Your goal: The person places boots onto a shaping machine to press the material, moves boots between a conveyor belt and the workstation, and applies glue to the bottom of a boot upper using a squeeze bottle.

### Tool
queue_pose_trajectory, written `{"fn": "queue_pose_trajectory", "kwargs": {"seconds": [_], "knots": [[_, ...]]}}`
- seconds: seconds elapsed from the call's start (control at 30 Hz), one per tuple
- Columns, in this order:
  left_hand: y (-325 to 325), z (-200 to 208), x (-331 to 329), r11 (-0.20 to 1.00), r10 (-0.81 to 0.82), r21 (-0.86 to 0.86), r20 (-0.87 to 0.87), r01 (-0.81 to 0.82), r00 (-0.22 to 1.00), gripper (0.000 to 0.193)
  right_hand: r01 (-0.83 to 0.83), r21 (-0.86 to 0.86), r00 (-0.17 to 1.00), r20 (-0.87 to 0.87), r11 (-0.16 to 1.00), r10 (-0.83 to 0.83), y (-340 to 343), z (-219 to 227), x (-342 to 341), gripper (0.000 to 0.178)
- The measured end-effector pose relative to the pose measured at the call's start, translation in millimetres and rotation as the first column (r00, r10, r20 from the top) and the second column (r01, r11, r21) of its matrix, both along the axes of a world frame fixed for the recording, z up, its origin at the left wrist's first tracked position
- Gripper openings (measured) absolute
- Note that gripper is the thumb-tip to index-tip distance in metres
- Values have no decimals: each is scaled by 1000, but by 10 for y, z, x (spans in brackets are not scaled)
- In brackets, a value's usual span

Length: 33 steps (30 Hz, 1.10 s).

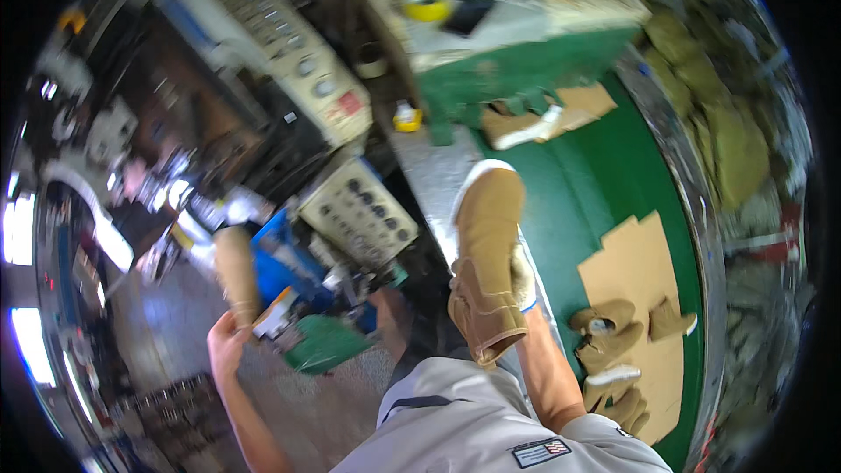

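In front of me, over the green conveyor's near-left edge, is a tan ankle boot [491, 228] with a white sole edge, its toe pointing away. My right hand [524, 285], in what looks like a pale glove, is closed on it from the right side; most of the fingers are hidden behind the boot. Out to the left, my left hand [229, 340] pinches the near end of a tan shoe-shaped piece [236, 271]. Motion blurs that piece, so its details do not show. It is beside a machine with blue parts [285, 254] and a green cover [326, 344].
Several tan boots [609, 333] lie on cardboard [635, 263] on the green conveyor [561, 201]. Another boot [512, 125] lies under a green-sided table [526, 61]. Control panels [359, 215] stand left of centre. A yellow-capped bottle [406, 117] stands by the belt.
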<state>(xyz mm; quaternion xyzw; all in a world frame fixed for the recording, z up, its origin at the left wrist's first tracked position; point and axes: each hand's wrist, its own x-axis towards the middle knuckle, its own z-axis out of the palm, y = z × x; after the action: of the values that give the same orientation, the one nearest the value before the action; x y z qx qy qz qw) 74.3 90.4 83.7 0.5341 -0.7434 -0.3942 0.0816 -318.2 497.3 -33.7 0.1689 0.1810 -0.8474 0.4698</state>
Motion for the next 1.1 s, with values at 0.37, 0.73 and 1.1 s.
{"fn": "queue_pose_trajectory", "kwargs": {"seconds": [0.37, 0.73, 1.1], "knots": [[-218, -167, -998, 922, 310, 380, -614, -72, 726, 34, -477, 339, 666, -463, 811, 585, -2677, 795, 1221, 54], [-810, -427, -842, 827, 538, 475, -825, -301, 175, 11, -609, 340, 719, -146, 717, 680, -3238, 766, 1695, 47], [-1124, -568, -1010, 618, 379, -199, -772, -760, 511, 27, -508, 343, 544, -584, 790, 603, -3886, 676, 1559, 54]]}}
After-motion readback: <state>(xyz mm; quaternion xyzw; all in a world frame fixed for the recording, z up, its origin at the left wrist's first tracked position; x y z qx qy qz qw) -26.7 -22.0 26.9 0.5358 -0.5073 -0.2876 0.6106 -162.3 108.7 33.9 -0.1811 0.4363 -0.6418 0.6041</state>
